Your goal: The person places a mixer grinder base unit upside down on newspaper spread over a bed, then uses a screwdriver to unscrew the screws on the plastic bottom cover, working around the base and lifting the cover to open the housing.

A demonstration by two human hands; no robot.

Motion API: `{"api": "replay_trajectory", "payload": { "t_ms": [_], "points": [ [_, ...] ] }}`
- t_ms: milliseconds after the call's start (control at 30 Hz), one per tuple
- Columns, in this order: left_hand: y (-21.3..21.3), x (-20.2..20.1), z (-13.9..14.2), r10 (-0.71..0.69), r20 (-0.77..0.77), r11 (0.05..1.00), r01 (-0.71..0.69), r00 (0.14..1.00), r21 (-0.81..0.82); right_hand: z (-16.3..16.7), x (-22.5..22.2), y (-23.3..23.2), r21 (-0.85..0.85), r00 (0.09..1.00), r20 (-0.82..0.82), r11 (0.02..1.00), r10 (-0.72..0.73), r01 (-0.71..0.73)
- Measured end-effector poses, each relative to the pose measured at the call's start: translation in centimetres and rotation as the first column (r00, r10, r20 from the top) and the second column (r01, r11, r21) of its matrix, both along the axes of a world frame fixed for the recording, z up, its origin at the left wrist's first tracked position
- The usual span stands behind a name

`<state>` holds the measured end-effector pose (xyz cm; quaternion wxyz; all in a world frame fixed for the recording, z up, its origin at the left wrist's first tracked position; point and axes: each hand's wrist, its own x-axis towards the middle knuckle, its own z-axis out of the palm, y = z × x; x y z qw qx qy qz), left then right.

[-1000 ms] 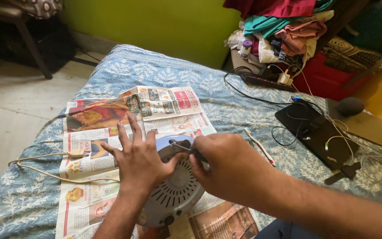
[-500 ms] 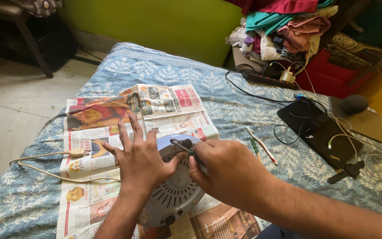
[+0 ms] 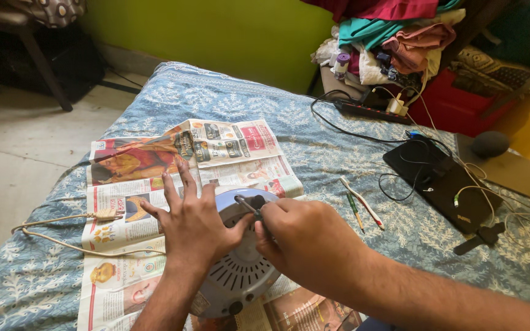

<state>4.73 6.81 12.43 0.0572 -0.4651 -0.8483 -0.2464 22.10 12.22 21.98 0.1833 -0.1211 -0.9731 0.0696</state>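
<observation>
Near the bed's front edge, left hand presses flat on the round appliance; right hand, closer, grips a screwdriver slanting up-left.

Both forearms are bare up to the frame's lower edge — no sleeves, watch or bands show. The left hand and the right hand wear no rings or gloves — fingernails short, unpainted.
</observation>
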Motion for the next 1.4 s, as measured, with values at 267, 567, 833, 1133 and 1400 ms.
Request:
{"api": "replay_trajectory", "payload": {
  "t_ms": [267,567,833,1133,1400],
  "points": [
    [0.1,-0.1,-0.1,0.006,0.006,0.999,-0.006,1.000,-0.047,0.0,-0.2,0.1,0.059,0.999,0.033,0.998,0.023,-0.025],
    [0.2,-0.1,0.2,-0.003,0.018,1.000,0.004,1.000,-0.015,0.8,-0.1,-0.2,0.232,0.989,0.125,0.967,0.077,-0.104],
    [0.3,-0.1,0.3,-0.060,0.030,0.997,0.061,0.998,-0.052,0.5,-0.2,-0.7,0.842,0.895,0.428,0.415,-0.128,-0.344],
    [0.7,0.2,-0.5,-0.149,0.098,0.989,0.146,0.984,0.029,-0.1,-0.9,-0.1,0.643,0.904,0.419,0.731,-0.083,-0.230],
    [1.3,0.9,-0.6,-0.152,0.106,0.986,0.143,0.983,0.083,2.1,-1.8,0.7,0.306,0.796,0.528,0.941,-0.296,0.146]
  ]
}}
